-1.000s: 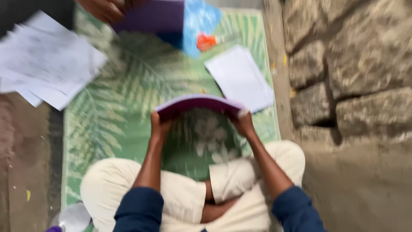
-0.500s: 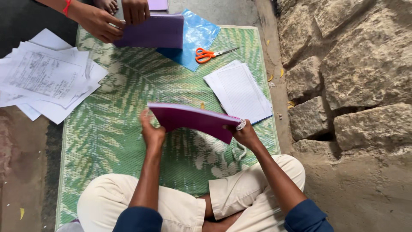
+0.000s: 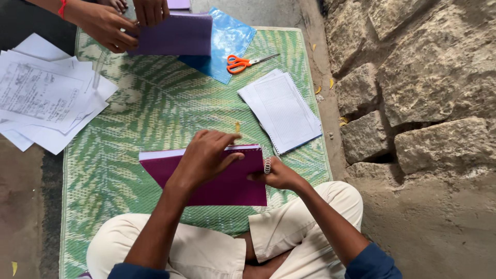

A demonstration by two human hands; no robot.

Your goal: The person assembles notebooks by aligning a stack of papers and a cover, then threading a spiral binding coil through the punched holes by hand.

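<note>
Purple notebook point(image 3: 217, 178) gripped by left hand point(image 3: 204, 157), right hand point(image 3: 276, 175) pinching its spiral, loose pages point(image 3: 281, 111), scissors point(image 3: 243, 63) beyond

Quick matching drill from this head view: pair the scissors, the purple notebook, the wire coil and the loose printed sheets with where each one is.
1 scissors
2 purple notebook
3 wire coil
4 loose printed sheets

A at the notebook's right edge, by the right hand
B far left, partly off the mat
C under the left hand
D on the blue plastic sheet

1-D, 2-C, 3-A, 4-B
</note>
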